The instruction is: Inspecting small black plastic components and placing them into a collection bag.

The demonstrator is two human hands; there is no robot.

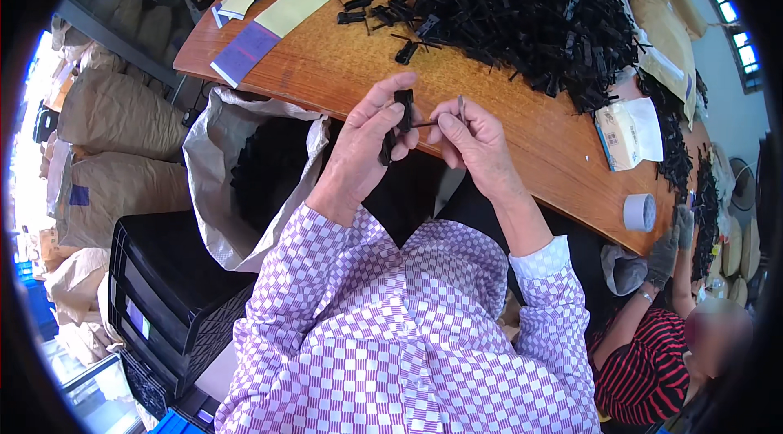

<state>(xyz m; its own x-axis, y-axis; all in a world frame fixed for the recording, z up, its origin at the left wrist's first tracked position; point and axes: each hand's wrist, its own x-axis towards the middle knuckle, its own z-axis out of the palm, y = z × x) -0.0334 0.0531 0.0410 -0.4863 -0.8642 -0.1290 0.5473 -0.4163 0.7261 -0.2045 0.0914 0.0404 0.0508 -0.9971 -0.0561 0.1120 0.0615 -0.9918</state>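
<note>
Counter (522, 124): varnished brown wood, curved edge toward the person, in a room lined with filled brown sacks (122, 116).
Left hand (359, 144): thumb and fingers closed on a black plastic part, just off the near edge of the counter.
Black plastic part (404, 110): at the left fingertips; long axis roughly away from the body; lower portion partly hidden by the hand.
Thin black stem (425, 124): runs sideways from the part toward the right fingertips, bridging the gap; whether it is pinched there cannot be told.
Right hand (481, 148): thumb and forefinger drawn together around a slender metallic tool (461, 104), its tip upward; exact kind unclear. Left hand nearer the part's body, right hand at the stem's far end.
Obstruction: none seen between the two hands; the fingers themselves cover much of the part.
Loose part (405, 51): on the counter, just beyond the left hand.
Heap of black plastic parts (506, 10): farther out, beyond both hands.
Paper strips (306, 6): yellow and purple, far left.
White woven sack (214, 197): open, black contents, left of the left forearm.
Tissue packet (624, 136) and tape roll (639, 212): right side of the counter.
Co-worker's gloved hand (665, 250): far right, well apart.
</note>
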